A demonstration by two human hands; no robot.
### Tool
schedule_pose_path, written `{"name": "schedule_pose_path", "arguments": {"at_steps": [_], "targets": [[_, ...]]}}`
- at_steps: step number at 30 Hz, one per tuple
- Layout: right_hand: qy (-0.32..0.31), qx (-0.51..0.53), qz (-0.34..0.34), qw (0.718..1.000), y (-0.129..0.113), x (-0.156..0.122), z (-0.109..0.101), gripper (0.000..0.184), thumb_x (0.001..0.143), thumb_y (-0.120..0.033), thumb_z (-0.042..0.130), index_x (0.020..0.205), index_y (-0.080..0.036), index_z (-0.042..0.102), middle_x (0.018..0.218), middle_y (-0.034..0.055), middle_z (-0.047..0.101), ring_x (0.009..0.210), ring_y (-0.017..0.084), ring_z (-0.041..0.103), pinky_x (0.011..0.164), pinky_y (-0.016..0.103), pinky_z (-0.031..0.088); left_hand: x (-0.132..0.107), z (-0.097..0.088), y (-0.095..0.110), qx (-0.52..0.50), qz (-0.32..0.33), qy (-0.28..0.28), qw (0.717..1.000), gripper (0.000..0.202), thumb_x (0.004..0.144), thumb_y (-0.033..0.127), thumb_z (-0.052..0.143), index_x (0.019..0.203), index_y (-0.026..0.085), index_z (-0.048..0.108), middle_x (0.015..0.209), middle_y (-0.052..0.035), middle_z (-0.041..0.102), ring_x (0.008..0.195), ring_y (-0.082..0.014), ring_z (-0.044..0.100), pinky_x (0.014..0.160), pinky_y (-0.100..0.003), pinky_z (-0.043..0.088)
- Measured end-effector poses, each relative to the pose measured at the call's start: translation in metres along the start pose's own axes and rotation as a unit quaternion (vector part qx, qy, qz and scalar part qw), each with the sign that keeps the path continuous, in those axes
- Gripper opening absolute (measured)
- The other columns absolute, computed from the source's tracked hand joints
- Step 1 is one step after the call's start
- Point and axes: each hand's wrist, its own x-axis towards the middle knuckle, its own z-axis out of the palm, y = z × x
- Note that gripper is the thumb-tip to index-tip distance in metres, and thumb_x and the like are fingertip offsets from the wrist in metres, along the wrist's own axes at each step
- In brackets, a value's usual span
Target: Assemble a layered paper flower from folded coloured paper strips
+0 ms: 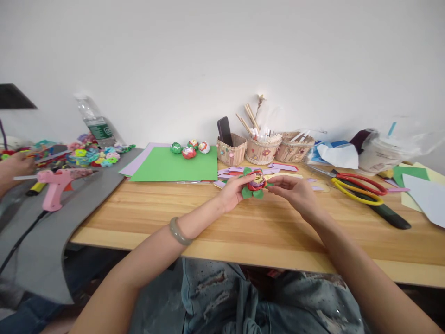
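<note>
Above the wooden table, my left hand (233, 194) grips a paper flower (257, 180) with red, purple and yellow petals and green leaves around its base. My right hand (294, 192) is at the flower's right side, thumb and forefinger pinched together at a green leaf. Behind the flower lie purple, red and cream paper strips (285, 167). Several finished paper flowers (189, 152) rest on a green paper sheet (174, 167) to the left.
Decorated baskets (232, 150) holding a phone and sticks stand along the wall. Red- and yellow-handled scissors (361, 188) and a drink cup (380, 150) are at right. A pink glue gun (57, 185) stands left on a grey mat (83, 204), near another person's hand (15, 169) and a bottle (97, 125).
</note>
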Motion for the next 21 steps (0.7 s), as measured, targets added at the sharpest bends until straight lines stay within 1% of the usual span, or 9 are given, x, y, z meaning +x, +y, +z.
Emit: {"name": "schedule_pose_path", "arguments": {"at_steps": [5,11,15,18,21], "targets": [[0.020,-0.004,0.006,1.000,-0.0011,-0.0003,0.0013,0.032,0.055,-0.042,0.076,0.075,-0.018,0.068,0.075,0.0051,0.071,0.072,0.022,0.065,0.071,0.036,0.050,-0.0001,0.0004,0.0003,-0.001,-0.001,0.000,1.000,0.014,0.073,0.017,0.065,0.085,0.010,0.067,0.071,-0.0033,0.067,0.059,-0.0105,0.060,0.060,-0.022,0.049],[0.035,-0.009,0.018,0.999,-0.0029,-0.0012,0.0025,0.020,0.057,-0.033,0.074,0.071,-0.018,0.069,0.071,0.0036,0.070,0.069,0.019,0.063,0.070,0.033,0.048,-0.0010,0.0002,-0.0002,0.000,-0.003,-0.003,1.000,0.012,0.072,0.017,0.066,0.082,0.010,0.067,0.071,-0.0032,0.066,0.059,-0.0098,0.059,0.061,-0.022,0.049],[0.039,-0.007,0.029,0.999,-0.0055,-0.0018,0.0038,0.016,0.057,-0.029,0.073,0.069,-0.018,0.069,0.068,0.0025,0.069,0.066,0.017,0.062,0.067,0.030,0.047,-0.0010,0.0000,-0.0007,0.000,-0.006,-0.005,1.000,0.010,0.073,0.015,0.064,0.081,0.010,0.067,0.071,-0.0036,0.066,0.059,-0.0101,0.059,0.061,-0.022,0.049],[0.038,-0.002,0.042,0.998,-0.0082,-0.0024,0.0036,0.017,0.059,-0.030,0.071,0.070,-0.018,0.069,0.068,0.0026,0.068,0.064,0.016,0.061,0.062,0.028,0.046,-0.0013,0.0006,-0.0002,-0.002,-0.006,-0.009,1.000,0.010,0.075,0.015,0.062,0.082,0.011,0.067,0.071,-0.0034,0.066,0.059,-0.0102,0.059,0.060,-0.022,0.049],[0.050,0.008,0.060,0.997,-0.0093,-0.0022,0.0021,0.020,0.064,-0.034,0.067,0.076,-0.017,0.068,0.067,0.0027,0.067,0.062,0.015,0.062,0.058,0.026,0.046,-0.0014,0.0013,0.0007,-0.002,-0.009,-0.014,1.000,0.011,0.076,0.014,0.060,0.084,0.011,0.066,0.071,-0.0035,0.066,0.059,-0.0106,0.059,0.058,-0.022,0.049]]}}
